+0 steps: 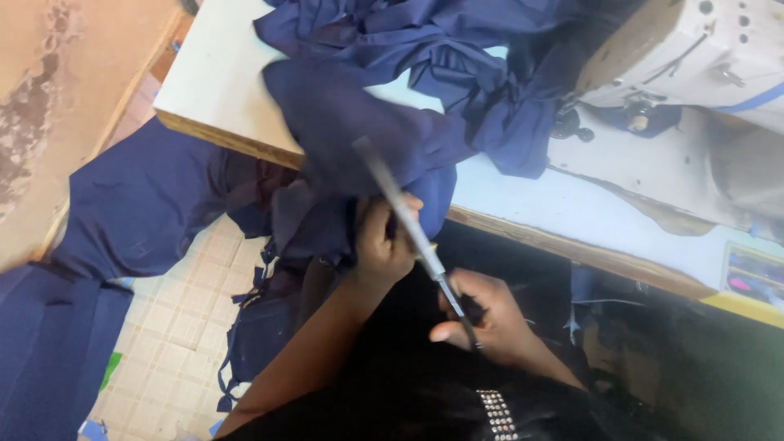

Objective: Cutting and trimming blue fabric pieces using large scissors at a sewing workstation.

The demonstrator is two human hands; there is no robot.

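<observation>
Navy fabric lies heaped across the pale worktable, spilling over its wooden edge toward more navy pieces on the tiled floor; a white sewing machine stands at the far right, cloth bunched against it; a small flat package, yellow-edged with coloured patches, sits at the table's right edge. Left hand is clenched on the hanging fabric; right hand is closed around the handles of scissors, blades raised against the cloth.
</observation>
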